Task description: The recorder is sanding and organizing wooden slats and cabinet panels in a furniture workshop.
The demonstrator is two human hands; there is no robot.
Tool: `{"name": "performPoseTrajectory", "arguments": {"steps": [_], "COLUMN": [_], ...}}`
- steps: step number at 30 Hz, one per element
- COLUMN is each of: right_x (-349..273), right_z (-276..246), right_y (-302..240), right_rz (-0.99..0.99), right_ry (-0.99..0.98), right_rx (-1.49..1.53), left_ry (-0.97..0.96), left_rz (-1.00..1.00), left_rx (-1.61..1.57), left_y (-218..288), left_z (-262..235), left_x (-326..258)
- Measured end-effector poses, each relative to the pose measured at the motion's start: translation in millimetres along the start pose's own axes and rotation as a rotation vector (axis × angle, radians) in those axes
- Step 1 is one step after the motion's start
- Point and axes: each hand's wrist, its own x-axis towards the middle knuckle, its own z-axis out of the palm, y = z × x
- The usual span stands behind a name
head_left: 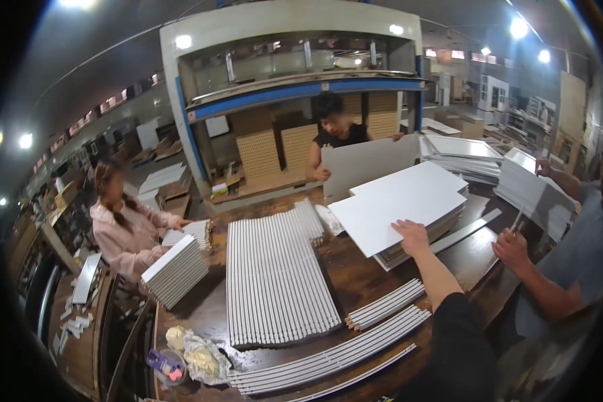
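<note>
Under the grip of the right hand (pixel 412 236), the top white panel (pixel 402 201) looks smooth and matt, like coated board. The stack below it (pixel 442 231) shows pale layered edges. Left of the grip, the ribbed white slats (pixel 275 275) have a faint sheen. The surface (pixel 355 275) is dark, worn wood, slightly glossy. Farther left, crumpled clear plastic bags (pixel 201 355) glint.

Slat rows (pixel 275 275), crumpled bags (pixel 197 358) nearby
</note>
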Motion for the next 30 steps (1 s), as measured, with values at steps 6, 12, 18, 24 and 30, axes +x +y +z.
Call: {"name": "performPoseTrajectory", "arguments": {"steps": [6, 12, 18, 24, 30], "right_x": [58, 102, 41, -53, -99], "right_z": [-106, -315, -352, -306, -285], "right_y": [-31, -145, -275, -339, -371], "right_rz": [-0.24, -0.588, -0.854, -1.023, -1.103], "right_ry": [0.368, 0.708, 0.537, 0.029, -0.101], "right_rx": [0.103, 0.308, 0.739, 0.558, 0.44], "left_ry": [-0.038, -0.045, 0.025, -0.344, -0.405], "left_rz": [-0.056, -0.141, -0.976, -0.402, -0.326], "left_rx": [-0.051, -0.197, -1.14, -0.002, -0.126], "left_y": [16, -31, -75, -4, 7], "left_z": [12, -1, -16, 1, -3], "left_x": [14, -5, -30, -21, -46]}}
